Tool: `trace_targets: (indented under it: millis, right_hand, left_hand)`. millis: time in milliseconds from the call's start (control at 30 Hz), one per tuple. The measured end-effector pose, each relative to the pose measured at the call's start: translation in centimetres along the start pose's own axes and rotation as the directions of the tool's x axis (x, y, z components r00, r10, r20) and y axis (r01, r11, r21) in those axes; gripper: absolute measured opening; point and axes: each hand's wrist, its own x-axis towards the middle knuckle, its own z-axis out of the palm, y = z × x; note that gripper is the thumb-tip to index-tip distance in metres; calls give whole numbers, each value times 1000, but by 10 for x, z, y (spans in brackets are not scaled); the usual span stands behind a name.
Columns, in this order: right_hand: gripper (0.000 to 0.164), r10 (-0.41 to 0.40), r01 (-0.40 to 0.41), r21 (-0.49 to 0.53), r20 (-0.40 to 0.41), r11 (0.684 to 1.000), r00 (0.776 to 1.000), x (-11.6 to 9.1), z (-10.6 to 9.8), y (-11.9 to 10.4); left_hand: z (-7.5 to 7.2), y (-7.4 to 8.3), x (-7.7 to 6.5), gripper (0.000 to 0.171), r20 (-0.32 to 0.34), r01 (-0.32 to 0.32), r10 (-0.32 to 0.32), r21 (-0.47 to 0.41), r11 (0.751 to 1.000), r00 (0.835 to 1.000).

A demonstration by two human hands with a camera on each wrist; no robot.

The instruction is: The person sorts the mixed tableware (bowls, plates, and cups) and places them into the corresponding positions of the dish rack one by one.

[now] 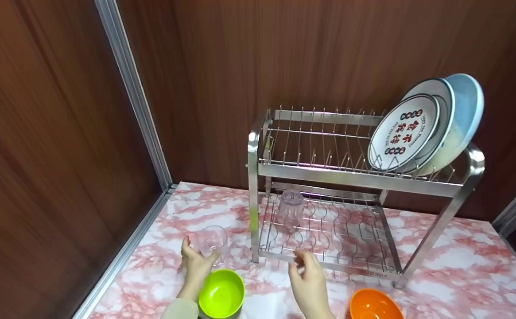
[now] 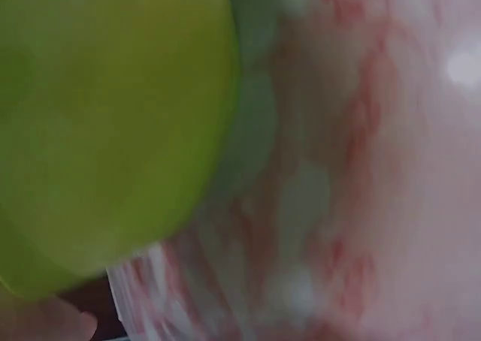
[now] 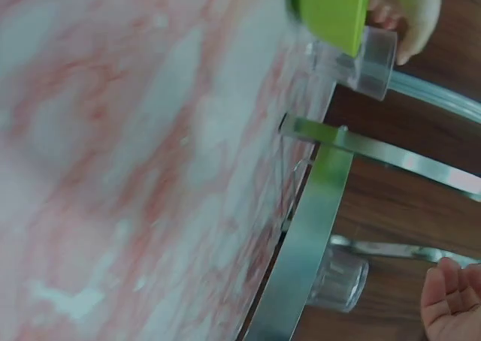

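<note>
A clear glass (image 1: 213,243) stands on the marbled table left of the rack. My left hand (image 1: 197,265) is beside it, fingers on its left and thumb across the near side, spread rather than closed round it. In the right wrist view the glass (image 3: 376,63) shows near the left hand (image 3: 417,14); contact cannot be made out. Just in front is a green bowl (image 1: 221,294), which fills much of the left wrist view. My right hand (image 1: 310,283) hovers before the rack with loosely bent fingers, holding nothing.
A two-tier metal dish rack (image 1: 359,180) holds plates (image 1: 404,133) and a pale blue dish (image 1: 466,110) on top at the right. Another clear glass (image 1: 290,206) sits upside down on its lower shelf. An orange bowl (image 1: 375,305) lies at front right. Brown panels (image 1: 213,88) enclose the table.
</note>
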Motion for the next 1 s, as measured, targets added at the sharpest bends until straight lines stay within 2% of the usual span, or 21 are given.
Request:
trace_targets:
  millis: [133,300,400,500,700,767,867,1000]
  right_hand:
    - [24,-57,55,86,21,995,998,13,10,-7]
    - [24,-100,93,121,53,988,994,29,25,-15]
    - [25,-98,88,124,71,988,993,38,35,-19]
    - [27,-80,67,130,95,989,992,46,45,-23]
    - [32,-46,26,154,130,988,990,56,61,-28]
    - [34,-47,24,165,141,986,989,59,67,-29]
    - [37,-42,14,175,156,984,987,63,74,-30]
    - [34,-33,1,198,159,980,987,67,83,-31]
  left_hand:
    - [0,-11,9,108,135,43,-42,-1,999,990]
    - [-1,-22,17,106,214,73,-85,63,995,973]
    - [-1,-25,19,103,231,74,-90,79,994,969]
    - [0,-26,20,101,255,73,-85,54,996,963]
    - [3,-25,19,98,300,120,-83,-107,987,950]
    - [3,-25,19,97,298,125,-81,-132,983,951]
    - [3,-26,19,97,301,122,-75,-139,983,951]
    - [3,-30,21,95,287,99,-76,-67,993,955]
